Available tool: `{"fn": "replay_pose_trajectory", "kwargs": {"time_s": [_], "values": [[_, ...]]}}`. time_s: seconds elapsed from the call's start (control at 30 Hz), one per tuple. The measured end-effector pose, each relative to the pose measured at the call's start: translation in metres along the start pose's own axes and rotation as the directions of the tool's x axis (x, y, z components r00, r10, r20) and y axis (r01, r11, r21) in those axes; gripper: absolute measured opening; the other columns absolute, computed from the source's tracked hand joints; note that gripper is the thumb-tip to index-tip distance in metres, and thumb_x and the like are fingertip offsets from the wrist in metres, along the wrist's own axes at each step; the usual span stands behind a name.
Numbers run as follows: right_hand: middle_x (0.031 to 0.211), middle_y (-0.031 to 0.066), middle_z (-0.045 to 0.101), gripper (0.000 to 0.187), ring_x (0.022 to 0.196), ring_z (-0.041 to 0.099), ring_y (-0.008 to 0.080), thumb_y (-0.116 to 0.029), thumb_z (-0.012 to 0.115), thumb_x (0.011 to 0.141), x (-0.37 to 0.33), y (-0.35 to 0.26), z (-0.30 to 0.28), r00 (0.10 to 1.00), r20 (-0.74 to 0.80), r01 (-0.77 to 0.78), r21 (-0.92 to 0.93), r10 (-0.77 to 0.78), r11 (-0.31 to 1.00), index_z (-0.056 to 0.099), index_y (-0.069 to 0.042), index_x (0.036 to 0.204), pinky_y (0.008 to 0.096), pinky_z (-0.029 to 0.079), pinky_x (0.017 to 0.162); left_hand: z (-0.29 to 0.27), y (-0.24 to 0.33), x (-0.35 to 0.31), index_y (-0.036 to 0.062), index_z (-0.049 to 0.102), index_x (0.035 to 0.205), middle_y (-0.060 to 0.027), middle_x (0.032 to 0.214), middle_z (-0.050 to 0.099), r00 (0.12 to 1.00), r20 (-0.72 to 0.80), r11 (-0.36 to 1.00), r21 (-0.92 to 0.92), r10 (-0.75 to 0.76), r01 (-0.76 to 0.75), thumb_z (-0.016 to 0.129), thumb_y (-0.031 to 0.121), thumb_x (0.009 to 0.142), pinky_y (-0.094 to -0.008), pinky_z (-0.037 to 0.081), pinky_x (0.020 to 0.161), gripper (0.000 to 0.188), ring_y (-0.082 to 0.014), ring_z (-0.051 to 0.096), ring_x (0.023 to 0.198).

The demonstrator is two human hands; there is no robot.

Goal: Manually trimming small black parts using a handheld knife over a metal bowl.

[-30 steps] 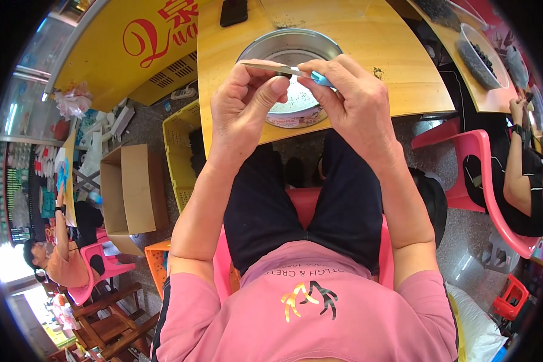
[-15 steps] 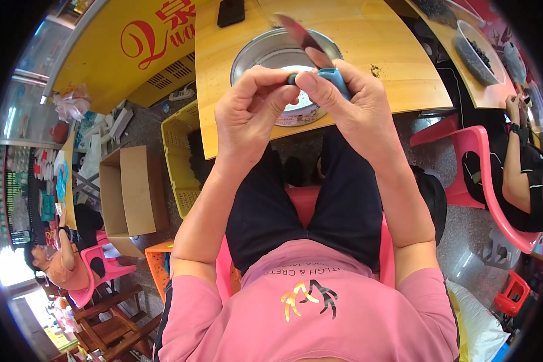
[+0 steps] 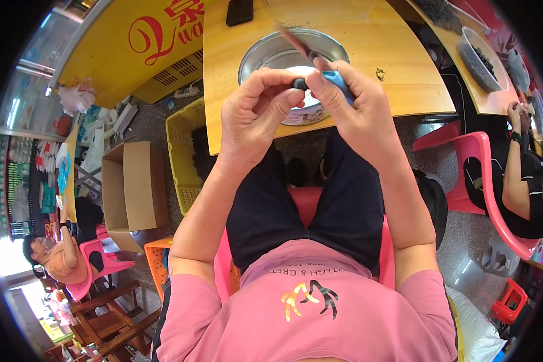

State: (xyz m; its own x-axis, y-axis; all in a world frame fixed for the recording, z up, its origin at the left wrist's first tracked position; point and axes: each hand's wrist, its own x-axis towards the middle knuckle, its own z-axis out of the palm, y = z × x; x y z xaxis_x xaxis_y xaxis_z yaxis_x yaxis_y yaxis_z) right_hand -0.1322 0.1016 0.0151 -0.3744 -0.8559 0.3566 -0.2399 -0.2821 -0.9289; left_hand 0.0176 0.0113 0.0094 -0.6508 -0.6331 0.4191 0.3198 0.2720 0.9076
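Over the near edge of a metal basin [image 3: 246, 65], my left hand [image 3: 251, 116] pinches a small dark green, rounded piece [image 3: 299, 84] between thumb and fingertips. I cannot make out what kind of piece it is. My right hand [image 3: 367, 114] is closed round the blue handle of a knife [image 3: 338, 81]. The knife's blade points up and away to the left, above the basin, and its tip is blurred. My right thumb is close against the dark piece. The hands partly hide the basin, which has a pale inside and stands on the yellow wooden table [image 3: 407, 81].
A black phone [image 3: 239, 12] lies at the table's far left. Greenish crumbs [image 3: 380, 74] are scattered right of the basin. A clear tub [image 3: 482, 59] of dark pieces stands far right, near another person's arm [image 3: 515, 172]. A yellow crate [image 3: 183, 181] and cardboard box [image 3: 145, 187] are left.
The knife blade has swung a little and its tip points further up and left. Both hands still hold the same things. The whole view has shifted slightly.
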Motion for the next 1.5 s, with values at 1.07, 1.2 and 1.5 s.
{"fn": "replay_pose_trajectory", "kwargs": {"time_s": [1.07,1.2,1.5], "values": [[0.087,0.0107,0.062,0.026,0.076,0.063,0.0281,-0.003,0.067,0.081,0.009,0.002,-0.010,0.853,0.055,0.426,-0.646,-0.518,0.633,0.069,-0.009,0.106,0.0348,0.050,0.065,-0.008,-0.003,0.014,-0.0017,0.061,0.105,-0.0037,0.090,0.064,0.999,0.033,0.995,-0.097,0.030,-0.026,0.064,0.004,0.091,-0.0224,0.050,0.075,0.016,-0.0092,0.061,0.080],[0.086,0.0099,0.064,0.018,0.076,0.064,0.0231,-0.011,0.065,0.088,0.011,0.015,-0.017,0.939,-0.062,0.186,-0.736,-0.338,0.652,0.069,-0.005,0.104,0.0322,0.049,0.065,-0.006,-0.003,0.015,-0.0030,0.062,0.104,-0.0043,0.090,0.066,0.999,0.051,0.969,-0.246,0.016,-0.003,0.065,0.003,0.090,-0.0232,0.050,0.074,0.015,-0.0097,0.061,0.080],[0.080,-0.0049,0.059,0.028,0.072,0.048,0.0032,-0.027,0.067,0.093,0.002,0.001,0.001,0.997,0.011,-0.082,0.121,0.082,0.989,0.068,0.000,0.099,0.0201,0.039,0.062,-0.002,-0.004,0.014,-0.0026,0.064,0.102,-0.0039,0.088,0.066,0.949,0.094,0.838,0.449,0.302,-0.311,0.066,-0.005,0.085,-0.0256,0.050,0.074,0.017,-0.0127,0.062,0.083]]}}
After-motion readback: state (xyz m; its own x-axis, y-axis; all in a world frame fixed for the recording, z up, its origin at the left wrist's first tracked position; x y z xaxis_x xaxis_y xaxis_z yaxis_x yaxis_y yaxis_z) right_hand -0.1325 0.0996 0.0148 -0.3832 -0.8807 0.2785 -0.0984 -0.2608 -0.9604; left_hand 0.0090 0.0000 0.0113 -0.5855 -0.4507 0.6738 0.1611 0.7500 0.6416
